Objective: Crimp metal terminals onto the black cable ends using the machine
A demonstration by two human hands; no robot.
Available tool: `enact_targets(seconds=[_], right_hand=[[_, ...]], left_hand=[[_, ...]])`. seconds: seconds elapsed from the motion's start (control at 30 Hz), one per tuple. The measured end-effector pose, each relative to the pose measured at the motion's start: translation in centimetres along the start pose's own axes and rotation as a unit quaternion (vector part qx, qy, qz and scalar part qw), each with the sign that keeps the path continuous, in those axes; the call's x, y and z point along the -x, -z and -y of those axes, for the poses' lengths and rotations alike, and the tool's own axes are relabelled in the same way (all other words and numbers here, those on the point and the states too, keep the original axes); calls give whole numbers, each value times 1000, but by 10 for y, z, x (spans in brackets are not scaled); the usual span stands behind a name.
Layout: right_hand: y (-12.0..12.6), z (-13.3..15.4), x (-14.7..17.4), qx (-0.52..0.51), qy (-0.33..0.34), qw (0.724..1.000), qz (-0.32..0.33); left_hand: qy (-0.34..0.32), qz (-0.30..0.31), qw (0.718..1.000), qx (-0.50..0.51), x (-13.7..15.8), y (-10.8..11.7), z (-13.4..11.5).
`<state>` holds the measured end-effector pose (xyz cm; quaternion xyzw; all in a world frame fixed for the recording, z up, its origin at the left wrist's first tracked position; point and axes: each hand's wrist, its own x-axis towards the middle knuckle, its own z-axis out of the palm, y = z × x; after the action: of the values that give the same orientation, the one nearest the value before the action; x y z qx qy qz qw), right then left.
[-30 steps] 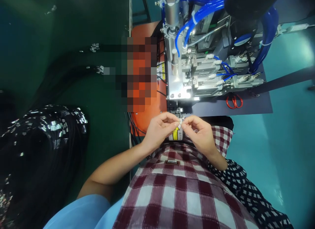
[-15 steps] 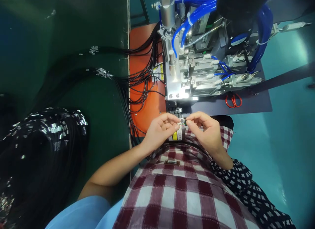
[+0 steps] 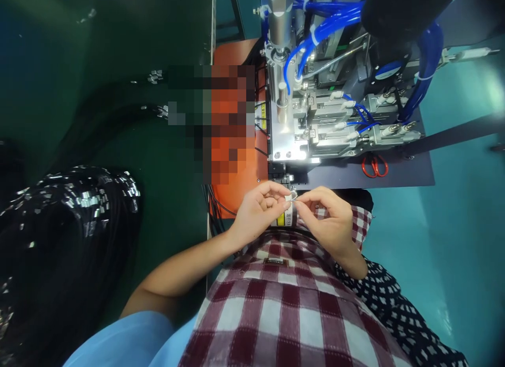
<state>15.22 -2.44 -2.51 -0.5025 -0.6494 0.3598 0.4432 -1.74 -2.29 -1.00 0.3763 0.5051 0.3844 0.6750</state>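
A silver metal machine [image 3: 284, 138] with blue tubes [image 3: 339, 19] stands ahead, red-handled scissors [image 3: 375, 167] beside it. Left hand [image 3: 258, 209] and right hand [image 3: 329, 220], nearly touching, pinch thin pale wires [image 3: 293, 195] between them

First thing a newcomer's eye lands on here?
Probably the blue tubes over the metal machine, upper right. Then the heap of black cables, lower left, and the red scissors right of centre. Near centre, the left hand and right hand pinch a thin pale piece.
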Motion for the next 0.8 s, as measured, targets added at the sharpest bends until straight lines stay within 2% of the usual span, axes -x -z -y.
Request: enact_targets(seconds=[0.17, 0.37, 0.6, 0.8], right_hand=[[4, 0, -3, 29, 42, 998, 22], [3, -5, -3, -51, -52, 995, 66], [-3, -2, 2, -47, -61, 996, 44], [-8, 1, 2, -133, -161, 977, 30]], left_hand=[[-30, -6, 998, -53, 2, -1, 3], [-84, -10, 990, -109, 1, -2, 2], [-53, -9, 993, -102, -2, -2, -2], [-14, -23, 997, -68, -1, -1, -4]])
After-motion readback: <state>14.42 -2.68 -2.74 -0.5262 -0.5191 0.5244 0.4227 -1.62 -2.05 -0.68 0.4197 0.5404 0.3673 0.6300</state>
